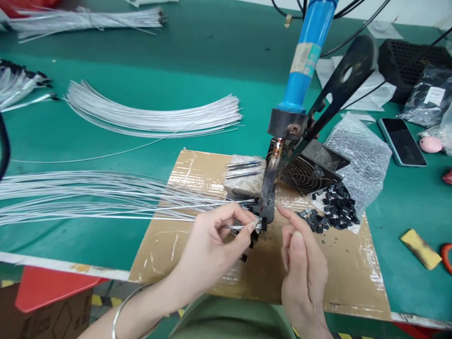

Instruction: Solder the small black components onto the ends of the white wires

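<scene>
My left hand (226, 240) pinches a thin white wire (236, 227) between thumb and forefinger, close to the black connector (263, 224) at its end. The connector is just below the tip of a soldering iron (300, 70) with a blue handle, clamped at a slant in a black stand (339, 84). My right hand (303, 263) is to the right of the connector, apart from it. Its forefinger stretches toward the iron's tip, the other fingers curl, and nothing shows in it. More wires with black ends lie under my left hand.
Cardboard (335, 273) covers the work spot. Loose black connectors (339, 207) lie on plastic at the right, near a small fan (307, 172). A block with metal rods (243, 176) stands left of the iron. Beyond are a wire bundle (155, 115), a phone (402, 141) and a yellow sponge (420, 248).
</scene>
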A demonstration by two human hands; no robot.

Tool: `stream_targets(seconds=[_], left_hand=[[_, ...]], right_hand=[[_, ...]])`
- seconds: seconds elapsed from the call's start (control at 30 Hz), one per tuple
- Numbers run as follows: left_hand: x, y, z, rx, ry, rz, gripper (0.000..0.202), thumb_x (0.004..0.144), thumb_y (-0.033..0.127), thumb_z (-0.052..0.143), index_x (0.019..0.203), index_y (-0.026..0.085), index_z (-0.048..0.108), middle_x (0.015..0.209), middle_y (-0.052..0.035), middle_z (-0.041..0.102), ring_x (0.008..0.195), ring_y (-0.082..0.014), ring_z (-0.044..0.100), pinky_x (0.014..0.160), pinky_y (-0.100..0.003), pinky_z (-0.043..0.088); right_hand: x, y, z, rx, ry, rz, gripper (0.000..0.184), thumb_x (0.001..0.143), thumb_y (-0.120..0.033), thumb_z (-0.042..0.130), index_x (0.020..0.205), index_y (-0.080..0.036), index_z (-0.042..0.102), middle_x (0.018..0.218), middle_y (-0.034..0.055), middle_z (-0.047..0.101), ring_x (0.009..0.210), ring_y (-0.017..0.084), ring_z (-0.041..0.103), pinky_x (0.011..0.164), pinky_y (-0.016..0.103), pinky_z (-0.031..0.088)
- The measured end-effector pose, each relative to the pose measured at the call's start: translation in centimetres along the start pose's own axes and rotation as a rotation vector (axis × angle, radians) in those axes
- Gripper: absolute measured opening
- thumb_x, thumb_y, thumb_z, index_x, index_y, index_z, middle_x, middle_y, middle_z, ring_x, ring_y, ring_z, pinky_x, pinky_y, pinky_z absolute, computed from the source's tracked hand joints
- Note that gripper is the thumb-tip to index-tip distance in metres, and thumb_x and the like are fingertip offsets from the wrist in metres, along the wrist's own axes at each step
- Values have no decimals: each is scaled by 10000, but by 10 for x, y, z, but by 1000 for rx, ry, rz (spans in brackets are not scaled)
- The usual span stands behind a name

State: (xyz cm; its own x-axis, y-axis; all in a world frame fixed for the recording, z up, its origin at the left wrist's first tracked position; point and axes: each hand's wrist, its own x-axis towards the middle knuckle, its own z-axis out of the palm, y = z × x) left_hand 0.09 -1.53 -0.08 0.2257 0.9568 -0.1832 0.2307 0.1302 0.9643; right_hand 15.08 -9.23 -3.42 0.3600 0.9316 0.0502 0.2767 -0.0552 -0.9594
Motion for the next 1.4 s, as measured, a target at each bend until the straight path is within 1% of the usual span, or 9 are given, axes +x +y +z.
stream_targets(seconds=[0.17, 0.27, 0.37, 0.5, 0.6, 0.7, 0.9, 1.07, 1.4], left_hand=[[2, 3, 1, 42, 10, -6, 152, 835, 260, 672, 720, 167, 703, 751, -53, 782, 571, -122, 574, 529, -218, 408], [4, 3, 1, 60, 15, -6, 155, 836, 266, 667, 722, 168, 704, 746, -51, 778, 554, -114, 538, 504, -214, 377], [6, 3, 2, 71, 23, -2, 156, 835, 258, 658, 710, 172, 693, 733, -47, 767, 557, -115, 528, 505, -220, 368], [8, 3, 1, 90, 27, -10, 161, 835, 269, 658, 710, 176, 692, 745, -56, 772, 556, -120, 525, 490, -234, 331], [8, 5, 1, 86, 35, -11, 152, 834, 272, 653, 725, 178, 700, 750, -60, 776, 575, -133, 556, 498, -241, 347], [10, 7, 1, 61, 46, -12, 133, 826, 263, 653, 724, 185, 687, 774, -63, 787, 623, -151, 607, 527, -241, 401], [15, 11, 3, 45, 55, -9, 119, 812, 257, 667, 711, 194, 674, 754, -48, 785, 628, -154, 622, 520, -240, 405], [16, 13, 3, 60, 75, 14, 122, 818, 243, 663, 709, 191, 678, 738, -38, 781, 626, -148, 618, 554, -240, 441], [15, 16, 1, 59, 75, 42, 121, 841, 212, 661, 727, 191, 695, 750, -23, 793, 620, -137, 608, 542, -234, 417]], right_hand=[[2, -6, 1, -71, -100, -52, 393, 1149, -294, 406, 1533, -255, 478, 727, -60, 669, 536, 141, 562, 558, 256, 484], [6, -6, -1, -155, -77, -95, 140, 1122, -258, 462, 1183, -258, 588, 688, -71, 627, 549, 130, 563, 558, 243, 452], [8, -5, -3, -194, -19, -138, 242, 1093, -226, 519, 853, -253, 521, 700, -57, 567, 592, 120, 543, 580, 236, 439], [8, -6, -3, -76, -5, -159, 191, 1064, -185, 587, 883, -245, 577, 925, 6, 680, 875, 148, 680, 790, 254, 544], [5, -10, 0, 46, 5, -91, 164, 1060, -204, 614, 902, -247, 603, 1211, 77, 774, 1175, 207, 737, 1027, 361, 571], [3, -14, 2, 142, -7, 12, 196, 1056, -229, 624, 864, -251, 599, 1322, 108, 796, 1241, 244, 759, 1120, 442, 565], [7, -20, 2, 172, 14, 73, 198, 1024, -214, 662, 836, -249, 613, 1317, 115, 815, 1241, 258, 779, 1129, 437, 592], [10, -20, 3, 161, 12, 55, 186, 1014, -229, 674, 835, -256, 631, 1306, 83, 825, 1209, 250, 794, 1114, 422, 593], [11, -21, 3, 152, 43, 28, 191, 1009, -242, 690, 826, -247, 635, 1288, 104, 831, 1209, 273, 797, 1072, 421, 618]])
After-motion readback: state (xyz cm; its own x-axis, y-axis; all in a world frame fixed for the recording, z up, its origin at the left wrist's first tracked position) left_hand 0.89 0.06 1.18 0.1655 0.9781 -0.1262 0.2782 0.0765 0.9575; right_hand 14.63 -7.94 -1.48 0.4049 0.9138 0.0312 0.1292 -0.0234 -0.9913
